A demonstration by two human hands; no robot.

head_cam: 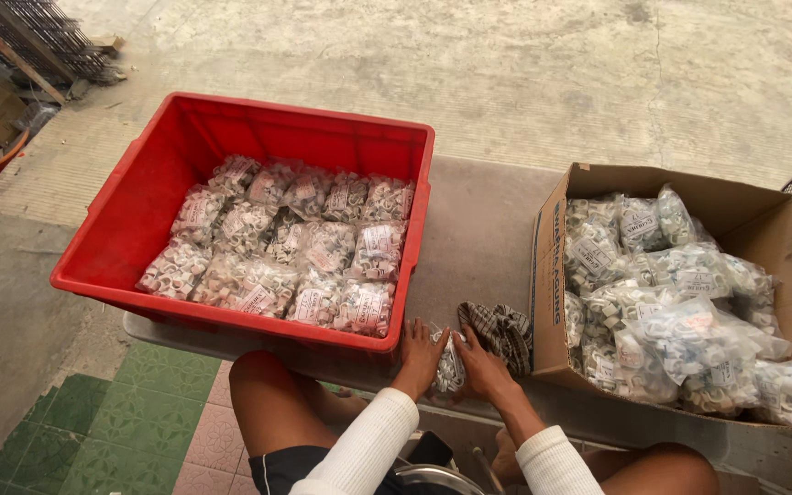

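Red crate (pixel 130 220) and cardboard box (pixel 772 229) hold bagged white clips (pixel 323 247).

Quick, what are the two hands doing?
Left hand: shut on the bag.
Right hand: shut on the same bag.

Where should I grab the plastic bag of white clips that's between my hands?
Probably by its two long sides, coming from above. The bag of white clips stands narrow and upright between the left hand and right hand, so its sides are the exposed part.
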